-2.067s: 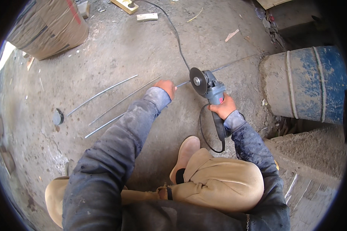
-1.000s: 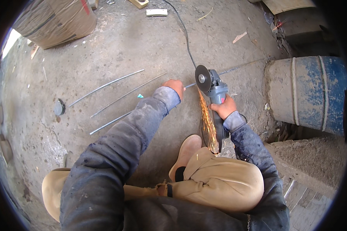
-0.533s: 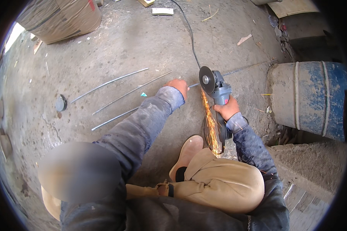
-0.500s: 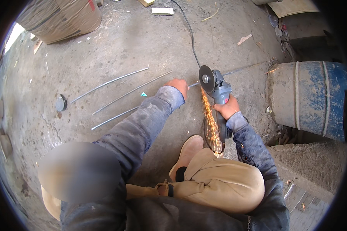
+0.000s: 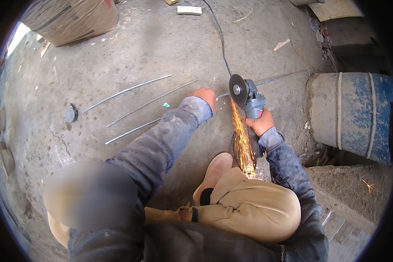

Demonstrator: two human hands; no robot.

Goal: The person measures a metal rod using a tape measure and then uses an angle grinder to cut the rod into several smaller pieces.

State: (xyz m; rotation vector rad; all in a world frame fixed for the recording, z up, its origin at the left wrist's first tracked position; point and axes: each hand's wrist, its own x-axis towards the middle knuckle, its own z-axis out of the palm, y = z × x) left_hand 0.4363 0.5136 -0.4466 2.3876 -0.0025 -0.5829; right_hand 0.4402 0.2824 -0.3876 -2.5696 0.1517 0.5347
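My left hand point(image 5: 204, 97) is closed on a thin metal rod point(image 5: 223, 94), which lies along the concrete floor toward the right. My right hand point(image 5: 259, 122) grips a grey angle grinder point(image 5: 255, 105) by its body. The grinder's black disc point(image 5: 237, 89) meets the rod just right of my left hand, and orange sparks point(image 5: 242, 139) stream down toward my bent knee and shoe point(image 5: 214, 171). Several cut rods point(image 5: 126, 89) lie left of my hands, with a small round grey object point(image 5: 71, 113) beyond them. A blurred oval hides part of my left sleeve.
A rusty blue drum point(image 5: 351, 113) lies on its side at right, beside a rough concrete block point(image 5: 353, 187). A wrapped brown bundle point(image 5: 70, 19) stands top left. The grinder's cord point(image 5: 222, 48) runs away across the floor, near a pale offcut point(image 5: 188, 10) and scattered debris.
Sparks, absent two seconds ago, now pour downward from the disc in a dense stream. My hands and the grinder appear slightly farther right in the picture, as the whole view has shifted.
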